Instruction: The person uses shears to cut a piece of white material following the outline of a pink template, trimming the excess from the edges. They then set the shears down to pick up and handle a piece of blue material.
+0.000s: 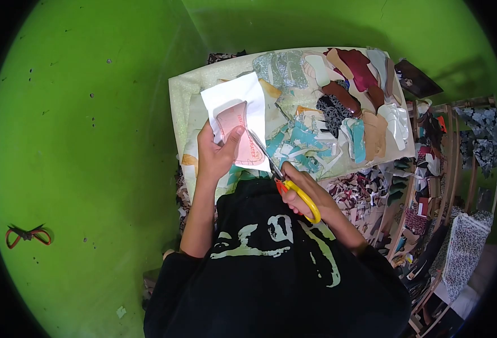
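Gripping yellow-handled metal scissors [276, 173], the right hand [314, 192] sits bodyward and right of the white rectangular sheet [231, 93], blades seemingly following the pink printed template [245, 153]'s long right edge, while the left hand [217, 156] pinches both over the tabletop [179, 97].

L grip [217, 153]: wht sheet [234, 92], R grip [305, 190]: scissors [275, 168]
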